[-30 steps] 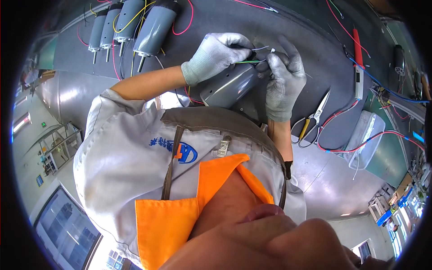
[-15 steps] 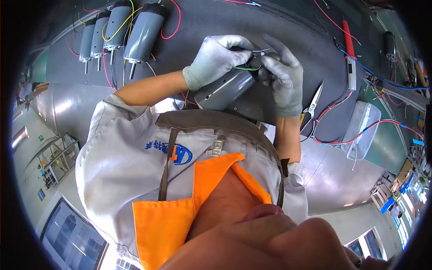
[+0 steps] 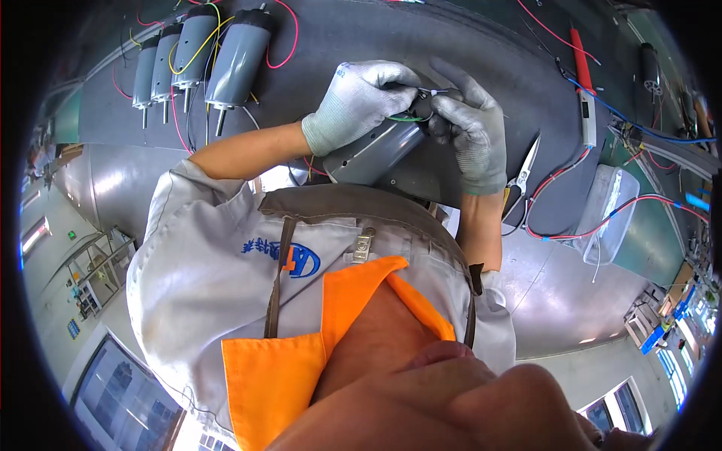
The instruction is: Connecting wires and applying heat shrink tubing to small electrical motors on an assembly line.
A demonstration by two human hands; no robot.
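Observation:
My gloved left hand (image 3: 365,94) is closed in a pinch on a thin white strip (image 3: 434,92) that looks like a cable tie. From the other side my gloved right hand (image 3: 477,128) pinches at the same strip, its index finger raised and its fingertips darkened. Right below the fingers lies a grey cylindrical motor (image 3: 376,154) on its side, its wire end toward my right hand. A green wire (image 3: 404,119) bends out between the hands. My fingers hide the strip's ends and the other wires there.
Several grey motors (image 3: 237,64) with loose coloured wires stand at the far left. To the right lie scissors (image 3: 524,169), a red-and-white pen-shaped tool (image 3: 587,113) on a cable, and a clear plastic tray (image 3: 609,214). A taped wire bundle (image 3: 553,184) curves between them.
My two hands have come slightly closer together. The white strip between them shows less length than before. The motor beneath has stayed in place.

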